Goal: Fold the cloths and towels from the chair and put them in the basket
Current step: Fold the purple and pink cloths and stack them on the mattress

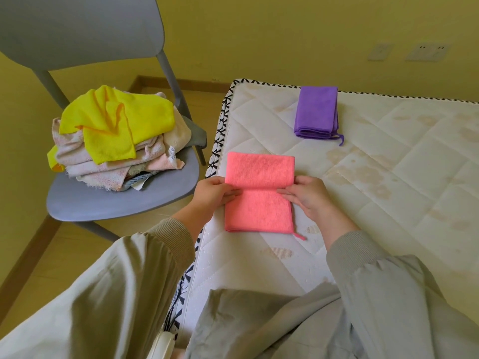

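Pink cloth (259,203) lies flat on the mattress (388,177) near its left edge, long axis running away from the person, with a crease across the middle. Left hand (216,193) and right hand (308,196) sit at opposite ends of that crease, equally near. Each grip is spread, straight fingers pressing on the cloth, not pinching it. Next fold likely turns on this crease. Purple cloth (316,112) lies folded farther back. Yellow cloth (116,123) tops the pile on the chair (121,200). No basket in view.

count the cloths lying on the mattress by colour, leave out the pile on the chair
pink cloth: 1
purple cloth: 1
total: 2
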A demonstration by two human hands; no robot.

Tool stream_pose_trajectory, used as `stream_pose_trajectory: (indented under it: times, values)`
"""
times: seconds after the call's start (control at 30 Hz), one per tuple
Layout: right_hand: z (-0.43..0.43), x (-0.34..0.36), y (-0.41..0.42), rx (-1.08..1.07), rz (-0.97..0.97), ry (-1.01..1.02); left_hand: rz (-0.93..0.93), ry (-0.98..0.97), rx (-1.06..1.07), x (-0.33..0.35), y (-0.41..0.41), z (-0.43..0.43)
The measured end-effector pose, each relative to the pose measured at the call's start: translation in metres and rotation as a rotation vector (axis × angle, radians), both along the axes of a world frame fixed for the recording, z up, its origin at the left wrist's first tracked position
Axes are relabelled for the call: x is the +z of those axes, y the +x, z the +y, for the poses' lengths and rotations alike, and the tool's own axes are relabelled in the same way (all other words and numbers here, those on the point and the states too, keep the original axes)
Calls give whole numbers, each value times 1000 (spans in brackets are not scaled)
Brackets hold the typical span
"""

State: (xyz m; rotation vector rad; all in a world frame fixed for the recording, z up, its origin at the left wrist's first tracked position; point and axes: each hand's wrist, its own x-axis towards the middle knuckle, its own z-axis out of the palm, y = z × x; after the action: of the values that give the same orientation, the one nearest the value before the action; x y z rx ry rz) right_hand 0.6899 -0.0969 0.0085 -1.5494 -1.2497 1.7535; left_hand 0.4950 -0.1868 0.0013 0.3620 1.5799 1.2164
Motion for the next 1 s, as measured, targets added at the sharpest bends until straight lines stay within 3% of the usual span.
stream_pose_trajectory:
  times: [0.27,0.47,0.7,0.83,0.93,1.0]
  values:
    - [-5,-7,-5,16,13,73,-85,-20,38,1,-7,-1]
    - [-2,-3,-9,-115,53,-53,-100,-18,73,3,-2,-2]
    - [1,-14,-11,-135,-72,3,46,-125,109,-1,-4,-5]
    - [0,-9,-9,-95,-44,-22,298,-229,24,-1,-3,-5]
    - [-8,-1,-8,22,-100,59,358,-306,-137,4,3,-9]
    - [-15,3,-7,187,-240,200,364,-319,-188,2,4,-11]
